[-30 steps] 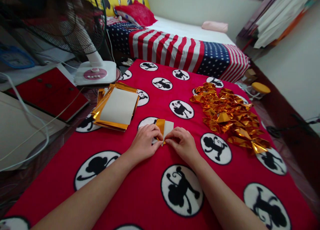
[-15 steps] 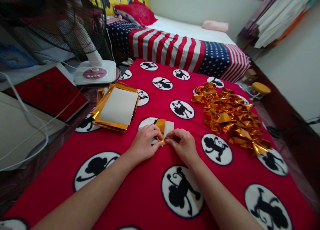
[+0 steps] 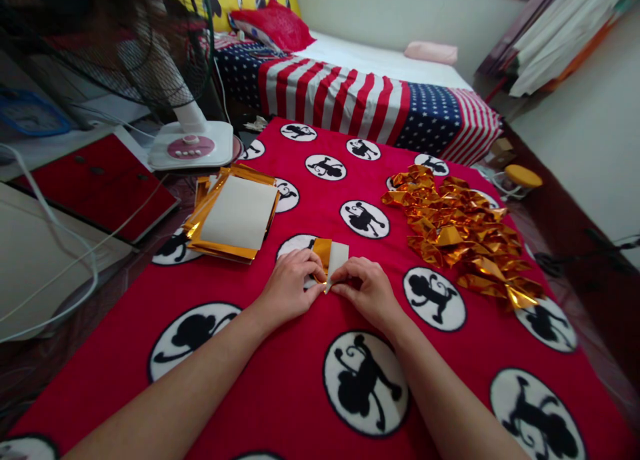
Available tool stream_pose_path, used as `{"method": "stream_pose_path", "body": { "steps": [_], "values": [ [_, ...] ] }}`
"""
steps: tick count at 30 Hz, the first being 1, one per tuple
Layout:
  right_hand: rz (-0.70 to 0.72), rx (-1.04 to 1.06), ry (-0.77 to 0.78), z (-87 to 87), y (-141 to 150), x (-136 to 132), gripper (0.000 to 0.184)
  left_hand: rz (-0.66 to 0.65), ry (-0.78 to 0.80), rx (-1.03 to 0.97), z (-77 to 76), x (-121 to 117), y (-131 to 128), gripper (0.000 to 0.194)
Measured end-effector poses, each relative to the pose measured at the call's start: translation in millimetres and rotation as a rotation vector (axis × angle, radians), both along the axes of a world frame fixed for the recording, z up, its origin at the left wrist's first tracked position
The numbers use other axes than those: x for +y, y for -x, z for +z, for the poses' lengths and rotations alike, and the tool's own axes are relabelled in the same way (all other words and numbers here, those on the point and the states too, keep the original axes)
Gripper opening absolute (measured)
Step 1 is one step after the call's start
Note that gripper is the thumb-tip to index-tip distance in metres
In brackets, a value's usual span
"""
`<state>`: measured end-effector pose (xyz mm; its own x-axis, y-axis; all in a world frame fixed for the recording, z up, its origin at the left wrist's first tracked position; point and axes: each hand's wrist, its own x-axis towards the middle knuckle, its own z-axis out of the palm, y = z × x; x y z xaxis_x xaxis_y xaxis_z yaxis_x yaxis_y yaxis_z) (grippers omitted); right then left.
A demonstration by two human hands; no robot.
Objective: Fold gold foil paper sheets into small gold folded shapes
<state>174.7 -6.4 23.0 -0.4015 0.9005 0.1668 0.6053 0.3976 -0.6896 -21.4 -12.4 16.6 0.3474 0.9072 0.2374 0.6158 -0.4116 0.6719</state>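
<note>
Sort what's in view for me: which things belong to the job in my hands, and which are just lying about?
Likely part of the job:
- gold-and-grey paper at your fingertips
- stack of gold-edged sheets on the left
- pile of folded gold pieces on the right

Apparently just lying about:
- fan
- red pillow
- pink bundle
- yellow-topped stool

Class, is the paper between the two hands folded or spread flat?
Folded, at least partly: the paper shows gold and pale side by side. The left hand and right hand hide some.
</note>
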Motion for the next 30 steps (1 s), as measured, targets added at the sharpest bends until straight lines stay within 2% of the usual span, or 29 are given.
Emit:
{"method": "stream_pose_path", "body": {
  "steps": [3, 15, 30],
  "values": [
    [0.029, -0.021, -0.019, 2.1, -1.6, 0.6, 0.009, 0.007, 0.003, 0.01, -1.0, 0.6, 0.2, 0.006],
    [-0.044, -0.099, -0.058, 0.1, 5.1, -0.5, 0.01, 0.002, 0.004, -0.005, -1.5, 1.1, 0.2, 0.005],
    [-0.145, -0.275, 0.176, 21.0, 17.7, 11.2, 0.006, -0.002, -0.004, 0.007, -1.2, 0.4, -0.5, 0.005]
  ]
}}
